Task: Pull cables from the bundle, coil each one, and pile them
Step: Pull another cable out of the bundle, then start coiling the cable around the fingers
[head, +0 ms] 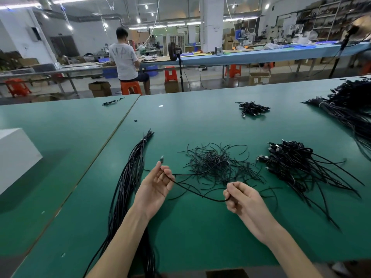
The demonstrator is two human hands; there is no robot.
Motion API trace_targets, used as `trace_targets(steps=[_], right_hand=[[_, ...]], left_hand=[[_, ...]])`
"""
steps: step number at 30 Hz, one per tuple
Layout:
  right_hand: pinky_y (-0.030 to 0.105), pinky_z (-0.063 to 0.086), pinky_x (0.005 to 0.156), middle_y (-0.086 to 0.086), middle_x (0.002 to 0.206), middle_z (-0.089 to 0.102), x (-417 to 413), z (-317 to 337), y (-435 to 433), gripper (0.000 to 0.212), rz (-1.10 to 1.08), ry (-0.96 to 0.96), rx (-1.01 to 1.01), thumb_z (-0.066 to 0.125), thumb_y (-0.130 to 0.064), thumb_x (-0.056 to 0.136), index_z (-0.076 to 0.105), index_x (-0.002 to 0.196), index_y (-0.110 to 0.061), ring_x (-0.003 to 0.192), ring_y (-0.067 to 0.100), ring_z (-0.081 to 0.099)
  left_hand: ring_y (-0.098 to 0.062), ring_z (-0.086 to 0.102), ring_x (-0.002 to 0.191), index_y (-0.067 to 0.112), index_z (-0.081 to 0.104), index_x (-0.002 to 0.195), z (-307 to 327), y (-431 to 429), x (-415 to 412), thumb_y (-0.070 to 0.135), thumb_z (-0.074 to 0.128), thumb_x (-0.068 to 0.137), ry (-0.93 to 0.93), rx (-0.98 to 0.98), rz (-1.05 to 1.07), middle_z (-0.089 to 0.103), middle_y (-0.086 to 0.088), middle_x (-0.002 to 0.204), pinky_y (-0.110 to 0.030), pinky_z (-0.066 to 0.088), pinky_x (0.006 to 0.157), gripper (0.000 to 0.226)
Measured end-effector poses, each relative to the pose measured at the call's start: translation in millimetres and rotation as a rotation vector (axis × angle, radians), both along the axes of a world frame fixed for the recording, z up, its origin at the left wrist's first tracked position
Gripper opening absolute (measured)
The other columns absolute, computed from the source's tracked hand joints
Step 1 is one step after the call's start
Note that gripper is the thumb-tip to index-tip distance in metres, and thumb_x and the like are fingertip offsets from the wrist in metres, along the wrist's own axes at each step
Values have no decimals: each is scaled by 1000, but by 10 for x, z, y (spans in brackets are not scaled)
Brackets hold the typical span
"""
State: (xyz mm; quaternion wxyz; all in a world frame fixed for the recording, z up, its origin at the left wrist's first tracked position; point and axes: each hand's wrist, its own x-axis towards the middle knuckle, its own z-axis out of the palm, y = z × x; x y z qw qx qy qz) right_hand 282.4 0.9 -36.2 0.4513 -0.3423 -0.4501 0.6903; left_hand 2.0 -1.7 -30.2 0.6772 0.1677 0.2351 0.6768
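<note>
We pinch the cable (200, 195) nr its plug (161, 157) w/ fingers of left hand (158, 185); right hand (243, 197) grips it at 4 o'clock.

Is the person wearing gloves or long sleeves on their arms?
No gloves. The left hand and the right hand are bare. The left forearm and the right forearm are bare too, down to the picture's edge, so no sleeves show. No watch, bracelet or ring shows.
</note>
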Motion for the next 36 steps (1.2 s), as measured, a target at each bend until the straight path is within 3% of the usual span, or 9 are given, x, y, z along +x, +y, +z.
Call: trace_targets(steps=[4, 17, 22, 25, 27, 29, 31, 34, 36], right_hand=[[26, 47, 59, 9, 85, 62, -16, -13, 2, 26, -8, -31, 36, 68, -26, 93, 58, 101, -4, 65, 15, 52], [29, 58, 72, 16, 97, 66, -44, -122, 40, 21, -96, 9, 32, 62, -8, 98, 62, 117, 1, 79, 21, 66], [35, 49, 99, -11, 118, 70, -67, -142, 21, 69, -291, -157, 140, 69, -14, 96, 31, 148, -38, 108, 12, 71], [19, 50, 93, -19, 147, 44, -70, -139, -3, 73, -320, -245, 221, 72, -25, 94, 33, 154, -35, 123, -10, 56], [14, 47, 100, -24, 149, 35, -104, -132, -25, 61, -277, -359, 379, 73, -40, 89, 48, 145, -36, 130, -12, 48], [17, 35, 110, -29, 147, 38, -166, -113, -59, 54, -181, -525, 533, 68, -60, 88, 56, 137, -40, 139, -8, 37], [10, 28, 107, -37, 139, 46, -222, -106, -101, 56, -82, -653, 632, 59, -76, 85, 59, 131, -43, 141, -9, 32], [2, 31, 101, -31, 124, 61, -228, -108, -122, 45, -28, -640, 624, 58, -74, 87, 71, 115, -40, 132, -9, 44], [8, 39, 94, -19, 114, 67, -209, -96, -123, 34, -30, -605, 557, 60, -62, 88, 76, 103, -36, 120, -4, 55]], left_hand=[[-6, 50, 63, 13, 52, 94, 29, -21, 31, 23, 56, 103, -53, -35, -54, 49, 4, 80, -23, 53, 66, 14], [-7, 58, 66, 1, 65, 133, -4, -29, 3, 21, 51, 103, 71, 1, -117, 58, 3, 85, -23, 55, 65, 39], [-12, 74, 103, 5, 68, 131, -24, -2, -2, 20, 57, 102, 148, 53, -64, 74, -2, 121, -28, 59, 86, 35], [-24, 60, 132, 3, 66, 134, 2, -14, 62, 19, 59, 102, 222, 145, -79, 61, -11, 144, -35, 54, 101, 36], [-27, 55, 137, 4, 64, 136, 57, -23, 132, 20, 62, 101, 264, 172, -111, 57, -13, 148, -36, 52, 104, 38], [-27, 55, 137, 6, 64, 137, 143, -16, 222, 22, 69, 97, 255, 197, -146, 60, -13, 145, -35, 51, 105, 43], [-27, 57, 135, 7, 64, 137, 242, -6, 353, 23, 70, 96, 222, 235, -182, 63, -10, 141, -35, 51, 105, 44], [-32, 58, 134, 10, 65, 136, 321, -28, 594, 24, 66, 99, 214, 289, -221, 66, -7, 138, -40, 50, 107, 40], [-31, 63, 128, 13, 70, 131, 324, -61, 725, 25, 64, 100, 184, 281, -218, 69, -6, 131, -40, 52, 104, 34]])
